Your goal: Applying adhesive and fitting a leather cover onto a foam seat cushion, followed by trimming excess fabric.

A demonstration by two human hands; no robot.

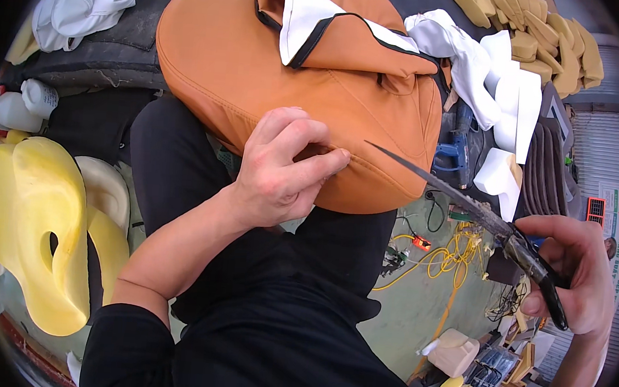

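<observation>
An orange leather seat cover (247, 65) with black piping and a white lining flap lies over my lap and the bench edge. My left hand (282, 166) pinches the cover along a seam near its lower edge. My right hand (572, 272) grips the black handles of long scissors (468, 206), held off to the right. Their closed blades point left toward the cover's edge, and the tip is close to it.
Yellow foam seat forms (31, 222) stand at the left, with white plastic bottles (29, 102) above them. White fabric pieces (493, 77) and tan foam pieces (547, 34) lie at the upper right. A blue tool (454, 154) and yellow cable (450, 252) are below.
</observation>
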